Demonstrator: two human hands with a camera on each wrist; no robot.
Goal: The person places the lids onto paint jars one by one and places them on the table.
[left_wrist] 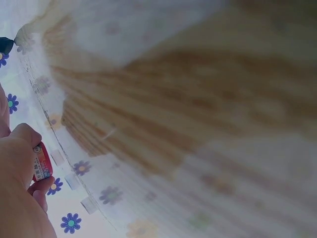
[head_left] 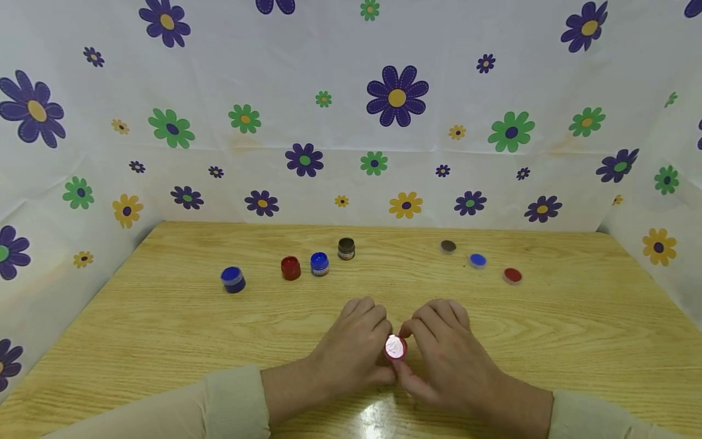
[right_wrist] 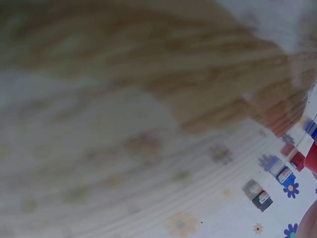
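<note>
Left hand, right hand: your fingers clamp pink plastic jar; three open jars seem done, capped blue jar pending

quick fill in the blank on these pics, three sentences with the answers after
1. In the head view, a small jar is ____ the left hand and the right hand.
2. The jar standing between the red jar and the dark jar is ____.
3. The rightmost lid in the head view is ____.

Missing words: between; blue; red
</note>
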